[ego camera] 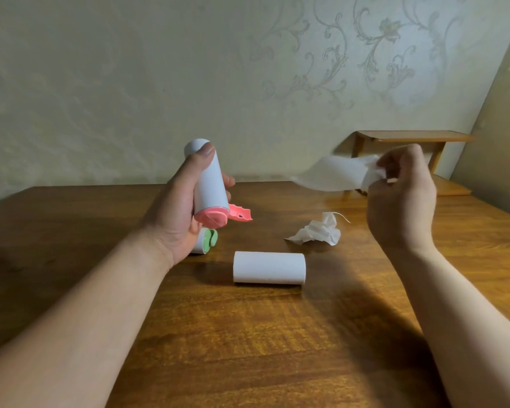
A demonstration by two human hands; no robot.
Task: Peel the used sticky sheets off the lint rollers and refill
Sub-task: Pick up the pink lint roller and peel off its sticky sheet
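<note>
The left hand [177,207] holds the pink lint roller [208,184] above the worktop [248,334], fingers wrapped around its white cylindrical roll, thumb pressed near the top end. The roller stands tilted, its pink end cap facing down and toward the camera, with a pink wavy-edged handle part projecting to the right. The right hand [401,198] is raised, fingers pinching a peeled white sheet [336,173] that trails leftward in the air, apart from the roller. On the worktop, a crumpled sheet [317,232] lies near a white refill roll [269,267] resting on its side. A green lint roller [206,242] lies partly hidden behind the left hand.
</note>
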